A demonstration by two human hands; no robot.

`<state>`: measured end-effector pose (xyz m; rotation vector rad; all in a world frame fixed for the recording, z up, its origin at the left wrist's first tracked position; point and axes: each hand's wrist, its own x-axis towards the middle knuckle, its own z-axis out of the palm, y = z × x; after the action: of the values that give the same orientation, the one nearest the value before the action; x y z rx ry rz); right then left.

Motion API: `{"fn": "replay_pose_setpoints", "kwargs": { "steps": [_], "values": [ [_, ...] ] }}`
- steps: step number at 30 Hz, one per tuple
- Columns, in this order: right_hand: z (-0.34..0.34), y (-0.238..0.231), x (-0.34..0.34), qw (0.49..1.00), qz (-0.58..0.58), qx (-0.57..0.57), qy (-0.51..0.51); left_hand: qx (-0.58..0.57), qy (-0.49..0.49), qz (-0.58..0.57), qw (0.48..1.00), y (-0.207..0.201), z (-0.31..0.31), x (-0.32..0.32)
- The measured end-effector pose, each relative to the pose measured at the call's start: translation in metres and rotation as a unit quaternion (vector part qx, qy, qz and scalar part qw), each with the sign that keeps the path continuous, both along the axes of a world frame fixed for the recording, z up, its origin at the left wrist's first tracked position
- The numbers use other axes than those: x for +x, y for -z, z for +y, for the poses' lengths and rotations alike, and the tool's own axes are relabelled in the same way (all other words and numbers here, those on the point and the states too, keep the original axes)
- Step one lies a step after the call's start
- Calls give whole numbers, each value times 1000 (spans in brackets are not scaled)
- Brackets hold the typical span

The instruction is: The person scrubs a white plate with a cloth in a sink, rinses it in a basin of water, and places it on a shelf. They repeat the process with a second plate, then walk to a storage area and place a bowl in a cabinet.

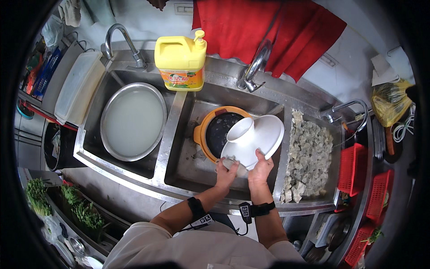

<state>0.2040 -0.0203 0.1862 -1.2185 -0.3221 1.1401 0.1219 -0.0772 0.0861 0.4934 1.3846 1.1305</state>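
A white wide-rimmed dish (pixel 267 130) with a round, cup-like raised middle is tilted over the middle sink basin. My right hand (pixel 260 170) grips its near right edge, the thumb lying along the rim. At its near left edge is my left hand (pixel 226 174), fingers closed on the rim. Something pale and greyish shows between the hands, too unclear to name. Behind the dish, partly covered by it, an orange round tub (pixel 200 134) of dark liquid stands in the middle basin (pixel 181 168).
The left basin holds a steel bowl (pixel 104 130) of cloudy water; the right one holds many greyish pieces (pixel 309 152). A yellow detergent jug (pixel 180 62) stands behind the divider. Taps (pixel 257 67) rise at the back. Red baskets (pixel 351 169) are at right, greens (pixel 85 215) at lower left.
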Motion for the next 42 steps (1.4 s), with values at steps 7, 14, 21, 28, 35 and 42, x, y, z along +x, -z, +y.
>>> {"fn": "replay_pose_setpoints", "kwargs": {
  "steps": [7, 14, 21, 28, 35, 42],
  "values": [
    [-21, -2, -7, 999, -10, 1, -31, 166, 16, 31, 986, -3, 26, 12],
    [-33, -13, 4, 998, -23, 7, -58, 54, 51, -144, 987, 10, 41, -11],
    [-45, -42, 44, 981, -40, 22, -187, 64, 163, -183, 967, 55, 72, -73],
    [-45, -37, 37, 947, -131, -28, -292, 32, 232, 57, 971, -2, 136, -97],
    [-29, -10, 24, 950, -137, -14, -282, 255, 295, 389, 835, -70, 116, -78],
    [-11, 2, 16, 982, -68, -33, -174, 402, 235, 507, 725, -85, 39, -39]
  ]
}}
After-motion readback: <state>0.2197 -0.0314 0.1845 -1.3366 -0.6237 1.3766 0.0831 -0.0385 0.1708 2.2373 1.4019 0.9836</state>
